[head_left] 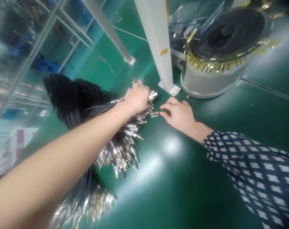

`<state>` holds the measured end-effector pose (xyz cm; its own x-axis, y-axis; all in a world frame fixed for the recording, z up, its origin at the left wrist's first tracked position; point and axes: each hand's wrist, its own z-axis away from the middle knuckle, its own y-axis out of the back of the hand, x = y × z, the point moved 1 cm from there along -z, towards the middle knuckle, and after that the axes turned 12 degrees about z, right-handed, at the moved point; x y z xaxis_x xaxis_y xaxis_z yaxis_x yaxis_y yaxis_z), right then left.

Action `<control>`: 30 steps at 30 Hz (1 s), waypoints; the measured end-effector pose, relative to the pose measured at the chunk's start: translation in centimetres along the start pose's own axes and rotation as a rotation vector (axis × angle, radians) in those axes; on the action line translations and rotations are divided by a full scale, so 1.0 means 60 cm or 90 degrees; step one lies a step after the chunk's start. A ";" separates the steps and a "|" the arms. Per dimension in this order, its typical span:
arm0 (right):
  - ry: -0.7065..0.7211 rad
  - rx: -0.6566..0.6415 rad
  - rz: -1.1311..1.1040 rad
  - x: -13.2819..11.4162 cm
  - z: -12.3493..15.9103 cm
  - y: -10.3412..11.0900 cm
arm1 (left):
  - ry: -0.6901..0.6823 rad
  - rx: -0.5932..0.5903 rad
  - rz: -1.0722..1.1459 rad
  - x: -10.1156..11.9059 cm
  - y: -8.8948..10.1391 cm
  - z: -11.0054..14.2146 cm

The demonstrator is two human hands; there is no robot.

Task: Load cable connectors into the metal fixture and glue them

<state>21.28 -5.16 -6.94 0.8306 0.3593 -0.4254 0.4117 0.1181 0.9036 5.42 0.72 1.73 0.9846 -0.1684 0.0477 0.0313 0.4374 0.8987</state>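
Observation:
A thick bundle of black cables (pixel 70 98) with shiny metal connector ends (pixel 125 143) lies on the green table (pixel 182 178). My left hand (pixel 137 97) is closed around a clutch of those connector ends at the bundle's far tip. My right hand (pixel 179 113), in a dark sleeve with white dots, rests on the table just right of it, fingers curled, pinching one connector tip (pixel 155 113) that sticks out of the bundle.
A white post (pixel 158 41) stands on a foot plate just behind my hands. Right of it sits a round grey machine (pixel 213 79) with a black disc and a ring of brass clips. A slanted white bar (pixel 111 31) and shelving lie at the left.

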 end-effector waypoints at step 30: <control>-0.103 -0.061 -0.301 -0.034 -0.001 0.000 | -0.057 0.226 0.426 -0.010 -0.171 0.088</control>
<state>19.56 -5.82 -6.09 0.6125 0.0983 -0.7843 0.7267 0.3204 0.6077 3.63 -8.34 -5.21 0.7554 -0.0448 0.6537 -0.6399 0.1642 0.7507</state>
